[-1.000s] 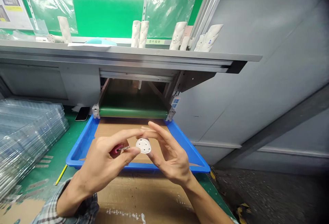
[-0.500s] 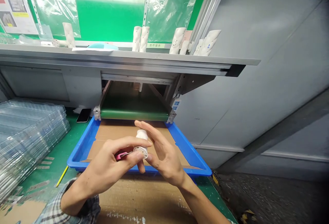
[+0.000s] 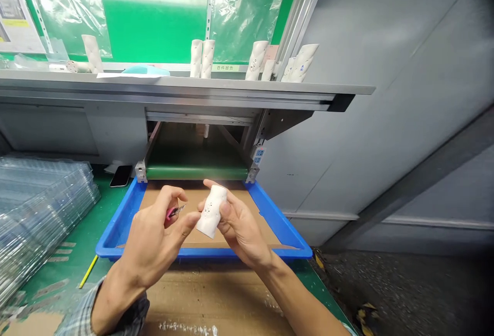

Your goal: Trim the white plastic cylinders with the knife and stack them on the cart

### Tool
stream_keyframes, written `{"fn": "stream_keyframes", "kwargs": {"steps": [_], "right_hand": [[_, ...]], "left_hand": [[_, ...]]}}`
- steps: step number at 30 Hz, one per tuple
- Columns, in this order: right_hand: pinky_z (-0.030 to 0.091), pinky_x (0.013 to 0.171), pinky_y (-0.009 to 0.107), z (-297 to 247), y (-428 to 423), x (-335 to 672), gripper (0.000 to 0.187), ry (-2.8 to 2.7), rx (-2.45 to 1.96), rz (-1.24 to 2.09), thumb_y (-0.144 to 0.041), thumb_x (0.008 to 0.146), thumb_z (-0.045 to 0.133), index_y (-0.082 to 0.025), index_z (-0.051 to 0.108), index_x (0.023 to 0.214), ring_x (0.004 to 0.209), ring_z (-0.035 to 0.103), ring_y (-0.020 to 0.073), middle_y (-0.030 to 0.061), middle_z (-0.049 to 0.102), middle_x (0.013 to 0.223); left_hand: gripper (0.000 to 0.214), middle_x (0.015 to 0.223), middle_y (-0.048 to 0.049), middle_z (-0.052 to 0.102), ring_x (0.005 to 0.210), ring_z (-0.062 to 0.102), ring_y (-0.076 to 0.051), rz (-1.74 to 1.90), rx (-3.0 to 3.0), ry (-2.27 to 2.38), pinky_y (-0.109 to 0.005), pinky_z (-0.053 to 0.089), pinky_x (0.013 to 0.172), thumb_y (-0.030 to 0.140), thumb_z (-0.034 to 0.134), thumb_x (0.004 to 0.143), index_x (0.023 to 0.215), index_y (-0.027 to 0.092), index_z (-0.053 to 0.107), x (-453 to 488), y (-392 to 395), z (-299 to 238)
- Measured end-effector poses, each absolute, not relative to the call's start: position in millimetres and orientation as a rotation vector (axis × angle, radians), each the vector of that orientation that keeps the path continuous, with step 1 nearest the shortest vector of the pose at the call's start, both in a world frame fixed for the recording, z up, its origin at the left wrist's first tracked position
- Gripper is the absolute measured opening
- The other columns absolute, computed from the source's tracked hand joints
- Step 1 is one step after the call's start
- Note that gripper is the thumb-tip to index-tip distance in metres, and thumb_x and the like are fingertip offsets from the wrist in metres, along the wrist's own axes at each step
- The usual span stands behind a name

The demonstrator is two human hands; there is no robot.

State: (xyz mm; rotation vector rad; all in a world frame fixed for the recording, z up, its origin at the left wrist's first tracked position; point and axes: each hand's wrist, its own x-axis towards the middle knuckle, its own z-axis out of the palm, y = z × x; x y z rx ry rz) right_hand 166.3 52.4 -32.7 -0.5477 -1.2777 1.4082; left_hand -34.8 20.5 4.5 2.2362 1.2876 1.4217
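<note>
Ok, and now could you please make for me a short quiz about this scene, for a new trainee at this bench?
1. Which hand holds the white cylindrical part: the left hand or the right hand?
2. True or false: the black smartphone lies inside the blue plastic tray.
3. What does the left hand pinch? A) a small pink-handled tool B) a yellow pencil C) a clear plastic tray

Key: 1. The right hand. 2. False, it lies on the green mat beside the tray. 3. A.
</note>
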Motion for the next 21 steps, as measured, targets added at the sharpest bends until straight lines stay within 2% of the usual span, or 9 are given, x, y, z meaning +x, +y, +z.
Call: {"fn": "stream_keyframes", "kwargs": {"steps": [2,5,10,12,16,21], "right_hand": [[0.065,0.078,0.034,-33.5,54.2,168.0,0.063,-1.349,-0.547,1.292,-0.059,0.088,0.084,-0.020,0.067,0.135,0.086,0.077,0.0217,0.0110,0.081,0.101],[0.066,0.088,0.038,-33.5,54.6,170.8,0.047,-1.479,-0.606,1.095,-0.052,0.090,0.084,-0.021,0.074,0.124,0.098,0.077,0.0231,0.0099,0.080,0.106],[0.060,0.102,0.039,-31.1,52.3,175.6,0.036,-1.702,-0.688,0.659,-0.040,0.097,0.079,-0.030,0.076,0.131,0.110,0.072,0.0221,0.0066,0.075,0.116],[0.060,0.102,0.039,-29.8,51.0,176.8,0.036,-1.782,-0.710,0.516,-0.036,0.098,0.079,-0.033,0.075,0.134,0.113,0.070,0.0228,0.0065,0.073,0.118],[0.062,0.096,0.035,-28.7,48.7,177.7,0.039,-1.884,-0.678,0.409,-0.034,0.101,0.074,-0.035,0.072,0.139,0.109,0.070,0.0216,0.0067,0.069,0.117],[0.059,0.101,0.031,-29.2,48.0,177.8,0.040,-1.921,-0.640,0.394,-0.034,0.102,0.072,-0.036,0.070,0.142,0.111,0.068,0.0192,0.0056,0.066,0.119]], "left_hand": [[0.034,0.066,0.0070,0.056,0.049,0.051,-0.013,1.379,2.282,1.343,-0.024,0.039,0.050,0.054,0.046,0.109,0.106,0.022,0.056,-35.9,20.8,4.8],[0.027,0.069,0.0063,0.057,0.051,0.052,-0.013,1.328,2.375,1.363,-0.025,0.039,0.052,0.040,0.036,0.114,0.099,0.023,0.051,-37.0,22.2,2.5],[0.035,0.077,0.0008,0.064,0.066,0.060,-0.015,1.334,2.624,1.282,-0.027,0.042,0.062,0.032,0.033,0.116,0.093,0.021,0.057,-36.6,24.7,-0.8],[0.038,0.075,0.0009,0.064,0.064,0.060,-0.015,1.317,2.673,1.327,-0.028,0.040,0.061,0.037,0.034,0.116,0.090,0.021,0.058,-34.7,23.4,-1.8],[0.049,0.062,0.0048,0.056,0.048,0.050,-0.013,1.293,2.751,1.479,-0.029,0.029,0.051,0.059,0.045,0.110,0.079,0.022,0.049,-29.9,19.6,-5.4],[0.056,0.057,0.0046,0.056,0.043,0.052,-0.013,1.242,2.810,1.576,-0.031,0.021,0.049,0.068,0.039,0.109,0.075,0.023,0.045,-28.3,20.2,-7.6]]}}
